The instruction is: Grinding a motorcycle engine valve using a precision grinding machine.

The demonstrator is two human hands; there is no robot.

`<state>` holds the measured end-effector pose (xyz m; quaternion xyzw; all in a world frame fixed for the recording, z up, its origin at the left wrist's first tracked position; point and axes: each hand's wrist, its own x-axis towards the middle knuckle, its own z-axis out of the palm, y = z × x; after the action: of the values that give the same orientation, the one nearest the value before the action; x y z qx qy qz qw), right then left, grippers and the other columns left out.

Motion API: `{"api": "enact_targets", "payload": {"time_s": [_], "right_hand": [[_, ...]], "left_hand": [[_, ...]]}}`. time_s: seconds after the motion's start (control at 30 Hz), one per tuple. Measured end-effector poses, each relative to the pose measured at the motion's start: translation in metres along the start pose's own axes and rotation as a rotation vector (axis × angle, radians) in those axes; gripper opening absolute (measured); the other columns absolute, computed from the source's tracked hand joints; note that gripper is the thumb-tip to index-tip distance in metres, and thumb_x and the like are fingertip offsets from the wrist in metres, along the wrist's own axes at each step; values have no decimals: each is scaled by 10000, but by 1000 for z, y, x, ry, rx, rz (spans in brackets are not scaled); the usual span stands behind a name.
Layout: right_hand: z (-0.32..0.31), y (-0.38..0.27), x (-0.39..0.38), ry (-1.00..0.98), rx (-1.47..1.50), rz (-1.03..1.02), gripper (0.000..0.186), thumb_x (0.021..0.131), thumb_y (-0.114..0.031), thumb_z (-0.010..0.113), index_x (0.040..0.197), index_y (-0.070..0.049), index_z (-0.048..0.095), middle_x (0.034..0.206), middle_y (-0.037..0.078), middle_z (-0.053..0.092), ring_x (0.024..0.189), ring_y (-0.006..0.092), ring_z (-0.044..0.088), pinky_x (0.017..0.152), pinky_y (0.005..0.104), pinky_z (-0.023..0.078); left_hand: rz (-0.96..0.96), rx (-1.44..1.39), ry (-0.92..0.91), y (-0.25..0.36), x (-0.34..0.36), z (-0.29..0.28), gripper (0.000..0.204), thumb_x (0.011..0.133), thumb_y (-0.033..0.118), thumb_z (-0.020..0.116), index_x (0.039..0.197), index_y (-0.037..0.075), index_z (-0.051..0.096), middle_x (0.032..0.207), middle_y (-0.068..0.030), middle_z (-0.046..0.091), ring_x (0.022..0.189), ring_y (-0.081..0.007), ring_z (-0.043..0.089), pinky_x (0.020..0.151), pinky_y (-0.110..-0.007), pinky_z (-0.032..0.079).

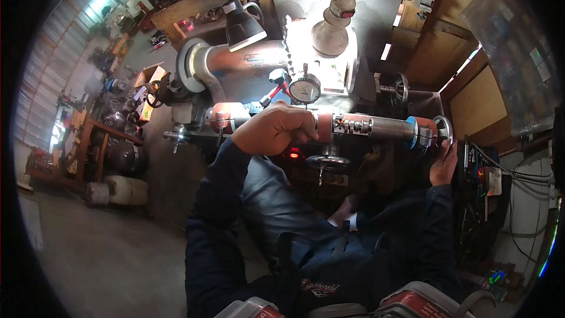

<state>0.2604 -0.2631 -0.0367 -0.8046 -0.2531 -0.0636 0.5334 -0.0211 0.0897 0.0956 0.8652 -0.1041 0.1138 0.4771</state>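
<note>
My left hand (pixel 278 129) is closed over the machine's horizontal spindle line, just below a round dial gauge (pixel 305 89). Its fingers curl down, and what they grip is hidden. Right of it, a bright metal shaft (pixel 393 128) with an openwork spring-like section (pixel 353 125) runs to a blue-and-red collar (pixel 421 132). My right hand (pixel 444 164) is wrapped around the rim of a chrome handwheel (pixel 445 130) at the shaft's right end. A red-and-black clamp arm (pixel 276 86) stands beside the gauge.
A lit lamp (pixel 330 36) hangs behind the gauge, near a large cylindrical machine body (pixel 250 60) and a dark lamp head (pixel 242 26). Below the shaft sits another handwheel (pixel 328 161). Cables hang at the right; a wooden stand (pixel 94 152) and tanks are at the left.
</note>
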Motion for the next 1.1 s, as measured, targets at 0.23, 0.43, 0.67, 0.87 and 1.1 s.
{"api": "enact_targets", "payload": {"time_s": [0.23, 0.43, 0.67, 0.87, 1.1], "right_hand": [[-19, 53, 17, 56, 155, 32, 510, 1051, -419, 424, 1225, 42, 558, 1085, 178, 643, 1056, 238, 589, 940, 332, 432], [-31, 109, 55, -282, -119, -165, 227, 978, -145, 571, 1131, 7, 640, 986, 206, 688, 943, 257, 680, 794, 355, 510], [-27, 102, 36, -343, -46, 100, 205, 948, -78, 578, 1120, 9, 648, 1028, 119, 702, 945, 193, 662, 811, 347, 522], [-28, 88, 31, -336, -27, 82, 287, 922, -15, 573, 1206, -17, 615, 1168, 110, 658, 1040, 186, 632, 883, 357, 529], [-64, 67, 28, -457, -113, 0, 290, 904, 0, 604, 1194, 15, 614, 1099, 121, 689, 1028, 203, 648, 902, 330, 484]], "left_hand": [[90, -226, 306, -24, -8, 34, 107, 855, -94, 571, 920, -23, 618, 843, -114, 649, 698, -154, 595, 646, -281, 496], [258, -32, 1014, -31, 6, 94, 84, 950, -27, 521, 899, -20, 586, 797, -112, 623, 680, -146, 583, 645, -272, 484], [355, -204, 991, -22, 28, 80, 125, 995, 60, 506, 904, 1, 569, 772, -63, 593, 651, -98, 518, 591, -229, 425], [618, -287, 1145, 32, 30, 66, 189, 996, 187, 573, 906, 29, 523, 704, -65, 525, 620, -113, 454, 535, -279, 339], [-100, -102, 37, -14, 33, 172, 76, 870, 75, 647, 933, 41, 672, 897, -154, 700, 869, -336, 691, 718, -394, 541]]}}
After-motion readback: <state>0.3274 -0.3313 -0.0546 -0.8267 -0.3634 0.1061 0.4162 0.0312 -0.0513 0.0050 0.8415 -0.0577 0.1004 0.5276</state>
